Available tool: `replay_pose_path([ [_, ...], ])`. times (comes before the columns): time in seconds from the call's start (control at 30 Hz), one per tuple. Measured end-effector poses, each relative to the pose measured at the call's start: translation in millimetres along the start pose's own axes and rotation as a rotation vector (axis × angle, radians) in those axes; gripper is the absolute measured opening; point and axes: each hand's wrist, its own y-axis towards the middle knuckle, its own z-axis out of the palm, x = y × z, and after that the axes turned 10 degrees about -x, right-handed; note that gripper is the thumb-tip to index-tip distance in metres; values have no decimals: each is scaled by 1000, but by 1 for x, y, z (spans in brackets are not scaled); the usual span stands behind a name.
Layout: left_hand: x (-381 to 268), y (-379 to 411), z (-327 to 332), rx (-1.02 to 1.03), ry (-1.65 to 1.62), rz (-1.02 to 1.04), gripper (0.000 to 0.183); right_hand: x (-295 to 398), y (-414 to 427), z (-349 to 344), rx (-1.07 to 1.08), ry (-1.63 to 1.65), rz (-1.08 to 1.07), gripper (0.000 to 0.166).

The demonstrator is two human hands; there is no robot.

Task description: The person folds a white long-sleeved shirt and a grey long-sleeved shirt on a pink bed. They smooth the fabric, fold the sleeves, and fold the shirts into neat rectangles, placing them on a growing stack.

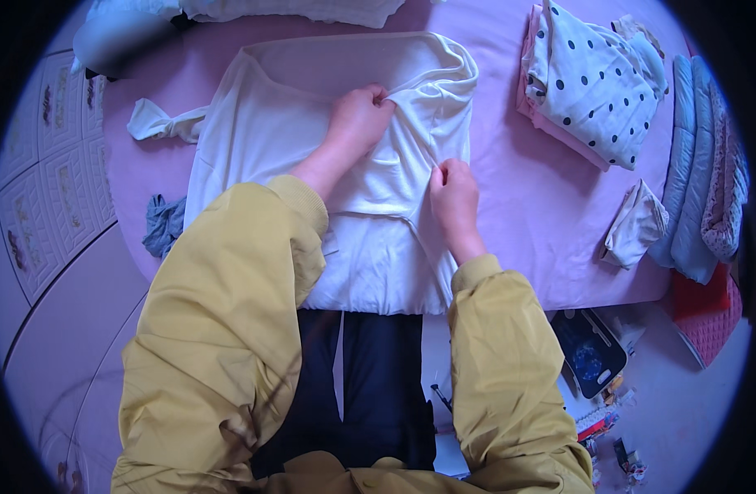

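A white stretchy garment (254,142) lies spread in front of me on a pink-covered bed (507,247). Its wide opening faces the far side, and its near end hangs over the bed's front edge. My left hand (360,117) pinches the cloth near the middle of that opening. Lower and to the right, my right hand (455,191) grips a fold along the garment's right side. Creases run through the fabric between both hands. What part of the garment each hand holds cannot be told exactly.
Folded clothes with a black-dotted white piece (594,92) lie at the back right. Nearer are a small pale bundle (636,225) and light-blue padded bedding (692,173). On the left are a knotted white cloth (165,120), a grey cloth (163,225) and a drawer cabinet (60,111).
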Motion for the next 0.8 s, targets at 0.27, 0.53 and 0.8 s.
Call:
replay_pose_path([
  [0.27,-29,-25,22,147,-43,200,17,-45,15,-46,-112,111,425,13],
  [0.53,31,-146,-69,-162,4,9,15,-13,-7,-54,-57,161,183,9],
  [0.8,73,-197,-51,-463,443,54,35,77,-17,-1,259,424,-156,7],
])
